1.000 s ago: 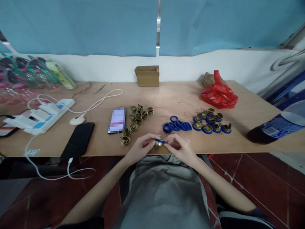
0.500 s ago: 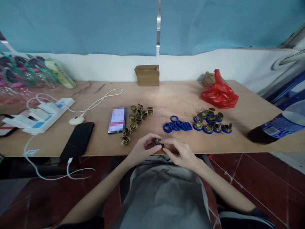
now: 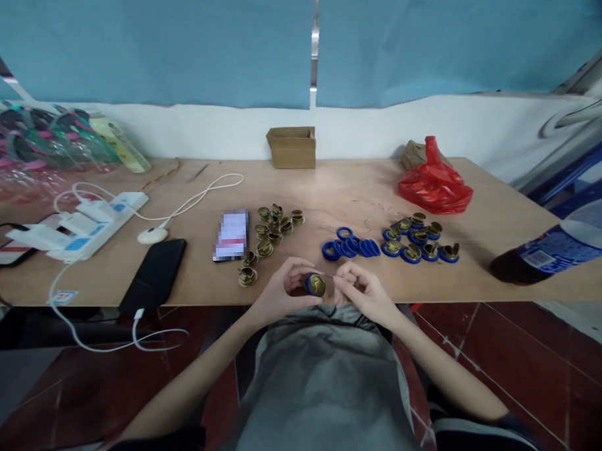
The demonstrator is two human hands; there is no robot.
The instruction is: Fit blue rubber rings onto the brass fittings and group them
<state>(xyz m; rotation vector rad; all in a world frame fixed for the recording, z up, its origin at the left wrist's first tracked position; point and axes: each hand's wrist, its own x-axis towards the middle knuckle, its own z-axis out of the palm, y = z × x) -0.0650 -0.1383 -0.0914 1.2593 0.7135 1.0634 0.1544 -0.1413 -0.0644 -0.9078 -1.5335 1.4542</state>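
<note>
Between the thumb and fingers of my left hand (image 3: 282, 293) is a round brass fitting (image 3: 317, 285) with a blue ring around its edge, its brass face turned toward me and to the right. My right hand (image 3: 362, 290), just to the right, pinches a thin wire-like piece (image 3: 328, 275) that points at the fitting. Beyond my hands lie several loose blue rings (image 3: 348, 245). To their right sit several brass fittings with blue rings (image 3: 411, 252), and to the left several brass fittings without blue rings (image 3: 264, 248).
Left of the fittings lie a lit phone (image 3: 231, 235), a dark phone (image 3: 153, 275) on a cable and a power strip (image 3: 101, 226). A cardboard box (image 3: 292, 152) stands by the wall. On the right are a red plastic bag (image 3: 435, 184) and a dark drink bottle (image 3: 534, 253) lying tilted.
My right hand has drawn away to the right from the fitting, and the thin piece now shows in its fingers. The fitting has turned in my left hand so that its brass face shows.
</note>
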